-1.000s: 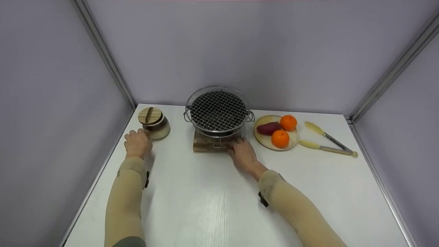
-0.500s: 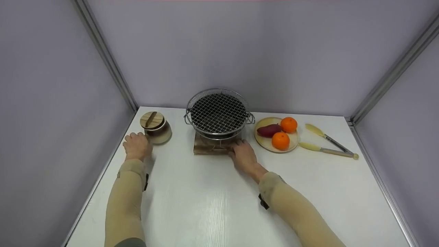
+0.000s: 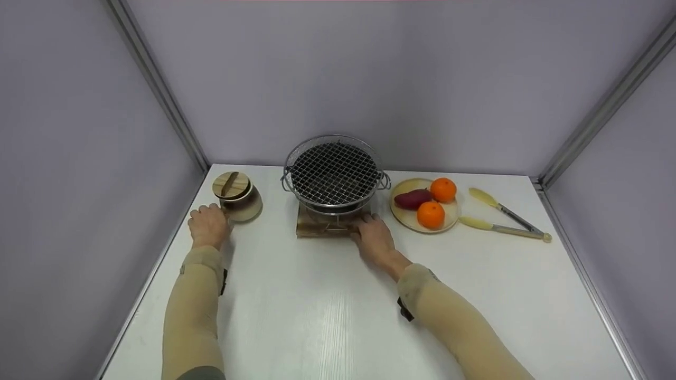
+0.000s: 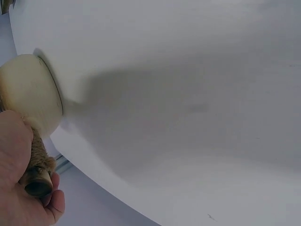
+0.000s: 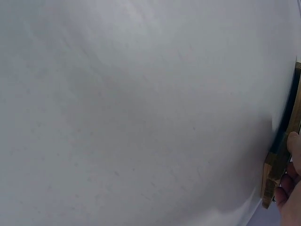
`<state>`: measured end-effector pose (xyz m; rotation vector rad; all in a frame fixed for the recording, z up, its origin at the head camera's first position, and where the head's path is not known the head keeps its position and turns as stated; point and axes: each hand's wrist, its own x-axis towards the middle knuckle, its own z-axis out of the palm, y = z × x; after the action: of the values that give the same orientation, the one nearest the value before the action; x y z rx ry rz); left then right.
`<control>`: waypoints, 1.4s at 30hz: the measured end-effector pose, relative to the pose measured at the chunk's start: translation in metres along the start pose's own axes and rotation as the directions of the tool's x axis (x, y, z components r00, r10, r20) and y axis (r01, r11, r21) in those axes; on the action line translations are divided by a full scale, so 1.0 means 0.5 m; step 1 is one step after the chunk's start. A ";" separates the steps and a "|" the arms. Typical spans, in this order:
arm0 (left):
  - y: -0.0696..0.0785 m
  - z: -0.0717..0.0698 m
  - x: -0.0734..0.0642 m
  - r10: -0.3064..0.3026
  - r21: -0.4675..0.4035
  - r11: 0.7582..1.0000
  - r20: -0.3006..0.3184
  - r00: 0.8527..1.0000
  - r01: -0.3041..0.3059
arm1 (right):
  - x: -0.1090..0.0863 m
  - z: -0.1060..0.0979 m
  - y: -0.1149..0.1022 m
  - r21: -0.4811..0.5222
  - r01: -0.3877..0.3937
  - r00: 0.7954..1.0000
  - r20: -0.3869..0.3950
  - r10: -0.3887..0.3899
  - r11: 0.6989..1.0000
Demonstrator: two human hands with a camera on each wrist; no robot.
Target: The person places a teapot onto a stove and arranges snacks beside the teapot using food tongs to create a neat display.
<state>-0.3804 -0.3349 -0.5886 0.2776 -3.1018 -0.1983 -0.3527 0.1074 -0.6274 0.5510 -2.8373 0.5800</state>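
Note:
My left hand (image 3: pixel 209 226) grips the side handle (image 4: pixel 39 162) of a cream-and-brown ceramic pot (image 3: pixel 244 207) at the table's back left. The handle is wrapped in cord, and its dark hollow end pokes out between thumb and fingers in the left wrist view. A round wooden lid (image 3: pixel 238 183) with a bar grip sits on the pot. My right hand (image 3: pixel 375 240) pinches the front right of a wooden base (image 3: pixel 311 228), thumb on one side and fingers on the other. On that base stands a round tabletop grill with a wire mesh top (image 3: pixel 335 174).
Right of the grill, a wooden plate (image 3: pixel 414 224) bears two oranges (image 3: pixel 431 215) and a dark red sweet potato (image 3: pixel 413 199). Spread tongs (image 3: pixel 509 230) with yellow tips lie farther right. Walls close off the white table (image 3: pixel 296 306) at its back and sides.
The pot has turned slightly and come a little nearer with my left hand on its handle; its lid's bar slants more. My right hand stays at the wooden base. The head view shifts slightly.

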 end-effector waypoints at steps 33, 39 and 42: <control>0.031 -0.091 -0.028 0.091 -0.057 0.993 -0.181 0.979 -0.103 | -0.001 0.006 0.005 -0.033 0.027 0.999 0.035 -0.026 0.999; 0.041 -0.130 -0.033 0.120 -0.062 0.988 -0.257 0.959 -0.140 | 0.004 0.008 0.005 -0.065 0.064 0.998 0.028 -0.062 0.996; 0.047 -0.147 -0.036 0.132 -0.057 0.986 -0.286 0.949 -0.155 | 0.005 0.007 0.005 -0.080 0.077 0.997 0.023 -0.076 0.994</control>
<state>-0.3645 -0.3179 -0.5130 0.0690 -2.8083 -0.2522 -0.3562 0.1072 -0.6310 0.6508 -2.8289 0.4463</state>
